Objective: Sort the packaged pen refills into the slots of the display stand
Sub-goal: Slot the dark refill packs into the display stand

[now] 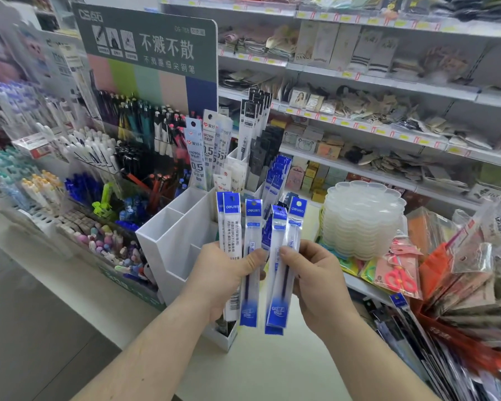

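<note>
Packets of refills [250, 256], light, thin and slippery, are being gripped at mid-length in centre frame: some by the left hand [220, 273], others pinched by the right hand [315, 273].

"deli" on refill packs [250, 227] (sign [148, 47]: "DS-755")

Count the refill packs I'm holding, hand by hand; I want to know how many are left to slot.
Refill packs in the left hand: 3
Refill packs in the right hand: 2
Total: 5, counting visible tops.
</note>
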The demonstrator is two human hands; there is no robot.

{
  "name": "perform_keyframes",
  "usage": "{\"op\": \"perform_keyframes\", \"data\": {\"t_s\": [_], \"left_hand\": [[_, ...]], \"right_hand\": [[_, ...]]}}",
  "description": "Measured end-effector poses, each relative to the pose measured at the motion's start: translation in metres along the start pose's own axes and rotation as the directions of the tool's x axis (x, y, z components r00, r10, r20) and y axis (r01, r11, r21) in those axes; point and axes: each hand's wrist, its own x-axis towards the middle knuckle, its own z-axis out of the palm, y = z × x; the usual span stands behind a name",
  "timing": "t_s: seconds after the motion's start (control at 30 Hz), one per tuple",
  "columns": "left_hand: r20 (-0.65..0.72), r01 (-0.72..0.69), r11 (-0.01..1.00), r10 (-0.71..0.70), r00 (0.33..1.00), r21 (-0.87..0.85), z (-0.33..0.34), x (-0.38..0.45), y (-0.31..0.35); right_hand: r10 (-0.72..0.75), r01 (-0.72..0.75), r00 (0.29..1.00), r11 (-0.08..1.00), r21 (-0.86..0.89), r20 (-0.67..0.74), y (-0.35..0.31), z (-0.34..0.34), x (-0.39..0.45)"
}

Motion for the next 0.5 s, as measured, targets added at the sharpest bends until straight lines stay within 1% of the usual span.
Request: {"op": "perform_keyframes", "data": {"t_s": [0.1, 0.17, 0.27, 0.33, 0.43, 0.5], "left_hand": [[-0.044, -0.006, 0.999, 0.008, 0.999, 0.038, 0.000, 0.000, 0.000], [-0.034, -0.005, 0.999, 0.007, 0.999, 0.050, 0.003, -0.002, -0.001], [0.020, 0.013, 0.998, -0.014, 1.000, 0.066, 0.004, -0.006, 0.000], [0.082, 0.025, 0.997, -0.031, 0.996, 0.073, 0.000, -0.007, 0.001], [0.134, 0.041, 0.998, -0.047, 0.990, 0.049, -0.006, -0.005, 0.001], [0.115, 0.033, 0.999, -0.033, 0.993, 0.001, -0.007, -0.004, 0.001]], "right_hand": [[0.023, -0.026, 0.999, 0.997, 0.071, 0.044, 0.000, 0.003, -0.002], [0.022, -0.025, 0.999, 0.998, 0.055, 0.043, 0.001, 0.008, -0.003], [-0.027, 0.027, 1.000, 0.999, -0.043, 0.001, 0.003, 0.010, -0.003], [-0.060, 0.060, 0.998, 0.996, -0.068, -0.004, 0.002, 0.009, -0.002], [-0.084, 0.085, 0.996, 0.995, -0.052, 0.020, 0.001, 0.005, -0.003], [-0.094, 0.094, 0.995, 0.995, -0.014, 0.036, 0.001, 0.002, -0.005]]}}
